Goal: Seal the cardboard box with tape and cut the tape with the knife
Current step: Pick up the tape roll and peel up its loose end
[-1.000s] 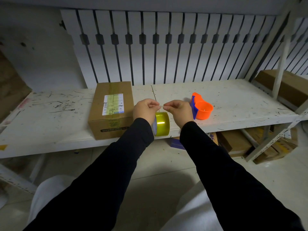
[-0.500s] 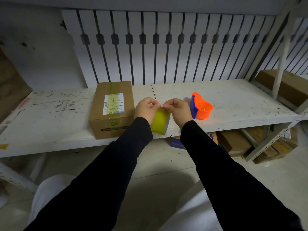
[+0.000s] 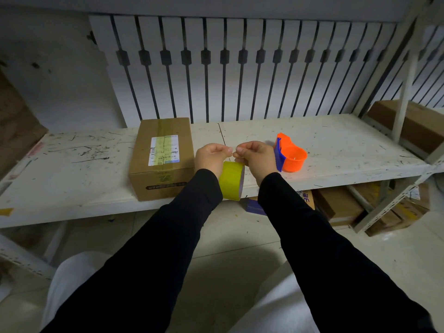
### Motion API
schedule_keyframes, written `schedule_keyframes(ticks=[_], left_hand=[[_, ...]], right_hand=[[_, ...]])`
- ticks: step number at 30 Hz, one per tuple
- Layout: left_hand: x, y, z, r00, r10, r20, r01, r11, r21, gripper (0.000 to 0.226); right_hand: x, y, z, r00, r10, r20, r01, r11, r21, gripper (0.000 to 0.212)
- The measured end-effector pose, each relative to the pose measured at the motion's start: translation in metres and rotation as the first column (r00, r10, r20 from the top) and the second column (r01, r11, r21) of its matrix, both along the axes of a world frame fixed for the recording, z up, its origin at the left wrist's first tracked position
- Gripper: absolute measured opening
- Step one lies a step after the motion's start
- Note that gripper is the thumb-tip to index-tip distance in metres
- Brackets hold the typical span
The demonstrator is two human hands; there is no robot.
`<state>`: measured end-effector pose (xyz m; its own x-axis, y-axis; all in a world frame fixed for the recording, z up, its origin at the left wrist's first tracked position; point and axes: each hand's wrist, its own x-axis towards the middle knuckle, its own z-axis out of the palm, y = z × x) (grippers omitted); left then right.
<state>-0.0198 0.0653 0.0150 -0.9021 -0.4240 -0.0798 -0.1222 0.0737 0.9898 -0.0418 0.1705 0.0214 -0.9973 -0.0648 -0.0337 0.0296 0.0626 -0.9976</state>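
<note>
While both pinched hands pick at its free end, the tape roll (image 3: 232,180) hangs below left hand (image 3: 211,157) and right hand (image 3: 255,157); cardboard box (image 3: 163,157) waits beside the left.

Scuffed white shelf (image 3: 336,150): box (image 3: 163,159), dispenser (image 3: 289,153).

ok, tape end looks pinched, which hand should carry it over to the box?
Left, probably. The left hand is nearer the cardboard box; the right hand sits by the orange dispenser and could steady the yellow tape roll.
</note>
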Motion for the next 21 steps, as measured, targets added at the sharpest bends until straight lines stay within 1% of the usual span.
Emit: schedule_keyframes(ticks=[1,3,4,5,6,8,10,13,14,17,18,19,21], left_hand=[[-0.001,0.0001,-0.0001,1.0,-0.006,0.01,0.006,1.0,0.002,0.02],[-0.0034,-0.0002,-0.0009,0.996,-0.044,0.082,0.043,0.999,0.006,0.05],[-0.005,-0.0011,-0.002,0.988,-0.062,0.139,0.062,0.998,0.002,0.057],[-0.0056,-0.0018,-0.0022,0.977,-0.089,0.192,0.091,0.996,-0.001,0.06],[-0.0066,-0.0026,-0.0034,0.966,-0.117,0.229,0.122,0.993,-0.007,0.06],[-0.0058,-0.002,-0.0041,0.959,-0.158,0.235,0.166,0.986,-0.013,0.053],[-0.0058,-0.0009,-0.0063,0.963,-0.171,0.209,0.177,0.984,-0.012,0.043],[-0.0052,0.0013,-0.006,0.964,-0.188,0.188,0.192,0.981,-0.005,0.018],[-0.0044,0.0027,-0.0051,0.965,-0.189,0.179,0.191,0.982,0.003,0.015],[-0.0051,0.0056,-0.0045,0.97,-0.195,0.144,0.196,0.981,0.011,0.02],[-0.0047,0.0063,-0.0038,0.971,-0.199,0.133,0.199,0.98,0.014,0.017],[-0.0047,0.0067,-0.0031,0.971,-0.205,0.127,0.202,0.979,0.036,0.012],[-0.0057,0.0068,-0.0037,0.97,-0.214,0.117,0.202,0.974,0.104,0.02]], right_hand=[[-0.0004,0.0,0.0004,1.0,-0.012,0.004,0.012,1.0,-0.009,0.018],[-0.0014,0.0002,0.0017,0.999,-0.033,0.016,0.034,0.998,-0.051,0.018],[-0.0014,0.0007,0.0026,0.999,-0.043,0.015,0.044,0.997,-0.068,0.019],[-0.0018,0.001,0.0031,0.998,-0.055,0.009,0.056,0.996,-0.071,0.018],[-0.0017,0.0009,0.0036,0.998,-0.063,0.006,0.063,0.995,-0.071,0.015],[-0.0022,0.001,0.0043,0.997,-0.081,0.008,0.082,0.995,-0.056,0.011],[-0.0041,0.0005,0.0017,0.994,-0.108,0.0,0.108,0.993,-0.042,0.019],[-0.0057,-0.0013,-0.0018,0.984,-0.169,-0.051,0.173,0.982,0.081,0.007],[-0.0064,-0.0018,-0.0021,0.98,-0.189,-0.066,0.195,0.975,0.111,0.007],[-0.0077,-0.0017,-0.0003,0.971,-0.224,-0.085,0.236,0.956,0.177,0.009],[-0.0085,-0.0014,-0.0001,0.971,-0.227,-0.077,0.238,0.952,0.191,0.009],[-0.0084,-0.0012,0.0004,0.972,-0.226,-0.058,0.233,0.953,0.193,0.015],[-0.0089,0.0003,0.0013,0.976,-0.216,-0.001,0.213,0.961,0.178,0.025]])
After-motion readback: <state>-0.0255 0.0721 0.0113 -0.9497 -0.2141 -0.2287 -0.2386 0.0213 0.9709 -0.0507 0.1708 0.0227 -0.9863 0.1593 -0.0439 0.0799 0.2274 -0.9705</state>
